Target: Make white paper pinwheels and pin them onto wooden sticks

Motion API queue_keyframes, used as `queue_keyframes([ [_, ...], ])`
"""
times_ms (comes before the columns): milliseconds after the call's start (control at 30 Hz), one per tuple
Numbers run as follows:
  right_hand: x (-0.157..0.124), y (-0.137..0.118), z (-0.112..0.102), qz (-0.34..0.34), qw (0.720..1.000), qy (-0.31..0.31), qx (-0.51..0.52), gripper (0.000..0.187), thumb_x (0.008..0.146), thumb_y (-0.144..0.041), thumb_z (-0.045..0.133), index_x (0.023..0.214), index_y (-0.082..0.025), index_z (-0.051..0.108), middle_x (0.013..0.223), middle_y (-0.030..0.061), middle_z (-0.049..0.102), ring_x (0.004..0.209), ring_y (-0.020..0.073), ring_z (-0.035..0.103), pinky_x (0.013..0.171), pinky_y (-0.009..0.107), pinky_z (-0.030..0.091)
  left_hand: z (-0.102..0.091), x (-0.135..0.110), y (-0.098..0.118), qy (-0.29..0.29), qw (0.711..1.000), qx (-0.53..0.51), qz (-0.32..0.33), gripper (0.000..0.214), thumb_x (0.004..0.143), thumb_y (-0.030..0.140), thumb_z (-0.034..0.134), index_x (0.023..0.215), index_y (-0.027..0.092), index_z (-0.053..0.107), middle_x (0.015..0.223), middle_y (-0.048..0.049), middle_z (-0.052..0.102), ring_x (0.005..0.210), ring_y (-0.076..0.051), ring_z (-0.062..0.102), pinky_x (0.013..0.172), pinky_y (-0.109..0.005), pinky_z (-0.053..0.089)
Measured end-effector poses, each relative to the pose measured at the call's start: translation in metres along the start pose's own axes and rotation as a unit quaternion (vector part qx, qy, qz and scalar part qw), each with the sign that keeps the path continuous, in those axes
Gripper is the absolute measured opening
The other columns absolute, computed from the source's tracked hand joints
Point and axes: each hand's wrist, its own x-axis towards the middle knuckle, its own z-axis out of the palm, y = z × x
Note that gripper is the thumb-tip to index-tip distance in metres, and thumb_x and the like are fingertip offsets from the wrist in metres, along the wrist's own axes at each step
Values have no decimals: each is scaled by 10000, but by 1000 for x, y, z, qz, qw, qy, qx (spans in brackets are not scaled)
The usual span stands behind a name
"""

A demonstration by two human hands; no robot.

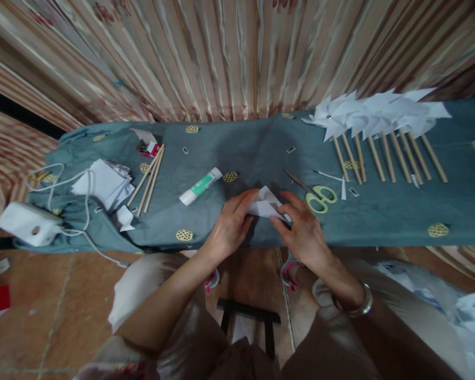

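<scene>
A folded piece of white paper lies on the blue-grey cloth near the table's front edge. My left hand presses its left side with the fingertips. My right hand pinches the paper's right edge; a metal bangle sits on that wrist. Green-handled scissors lie just right of the paper. A white glue stick with a green label lies to the left.
A row of finished white paper pinwheels on wooden sticks fills the back right. Loose wooden sticks, a stack of white paper squares, a small red box and a white device with cable sit left. A striped curtain hangs behind.
</scene>
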Motion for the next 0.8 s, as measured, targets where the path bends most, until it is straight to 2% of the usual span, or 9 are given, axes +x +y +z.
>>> queue_keyframes([
  [133, 0, -3, -7, -13, 999, -27, 22, 96, 881, -294, 607, 878, -214, 660, 1284, 133, 640, 1172, 289, 632, 966, 473, 525, 1, 4, 2, 22, 999, 13, 43, 377, 920, 59, 451, 1268, 143, 568, 1183, -122, 682, 1111, -203, 643, 965, -388, 538],
  [233, 2, -3, -16, -15, 996, -66, 59, 141, 866, -344, 642, 915, -221, 692, 1050, 91, 728, 982, 249, 692, 872, 413, 554, -2, 6, -2, 10, 997, 30, 65, 299, 894, 26, 451, 1007, 175, 684, 987, -60, 723, 964, -176, 676, 1037, -450, 482],
  [300, 4, -3, -23, 14, 991, -96, 95, 194, 861, -379, 646, 948, -218, 712, 941, 66, 749, 844, 217, 701, 784, 368, 561, -5, 6, -5, -3, 997, 41, 58, 308, 863, 0, 464, 917, 196, 696, 958, -33, 727, 943, -167, 676, 1089, -494, 428],
  [433, 3, 3, -29, 63, 975, -141, 159, 274, 915, -320, 508, 1025, -215, 735, 882, 38, 766, 753, 179, 692, 694, 314, 548, -9, 5, -8, -16, 997, 66, 36, 296, 828, -8, 532, 940, 211, 698, 1100, -36, 722, 1055, -193, 647, 1125, -538, 374],
  [533, 1, 7, -26, 70, 975, -129, 164, 341, 892, -206, 437, 1032, -224, 747, 866, 23, 773, 761, 175, 704, 710, 314, 560, -10, 1, -4, -20, 994, 94, 55, 240, 881, 66, 574, 1020, 216, 698, 1176, -44, 711, 1115, -217, 613, 1130, -558, 353],
  [600, -2, 8, -22, 69, 981, -109, 146, 345, 865, -173, 451, 1029, -229, 749, 936, 31, 782, 828, 191, 724, 759, 335, 576, -10, -2, 0, -23, 991, 105, 76, 184, 925, 148, 580, 1048, 215, 699, 1172, -41, 717, 1106, -218, 607, 1130, -565, 343],
  [700, -5, 6, -19, 40, 989, -88, 113, 323, 869, -170, 474, 1037, -241, 741, 1037, 46, 778, 931, 213, 732, 836, 372, 585, -12, -6, 4, -39, 990, 106, 84, 164, 956, 213, 564, 1028, 213, 711, 1124, -33, 736, 1075, -208, 610, 1132, -559, 330],
  [800, -8, 5, -20, -16, 993, -87, 74, 299, 907, -178, 478, 1070, -244, 719, 1059, 51, 767, 959, 217, 726, 872, 392, 586, -15, -9, 4, -59, 990, 101, 84, 190, 969, 203, 539, 1049, 210, 711, 1090, -34, 749, 1051, -195, 622, 1124, -531, 351],
])
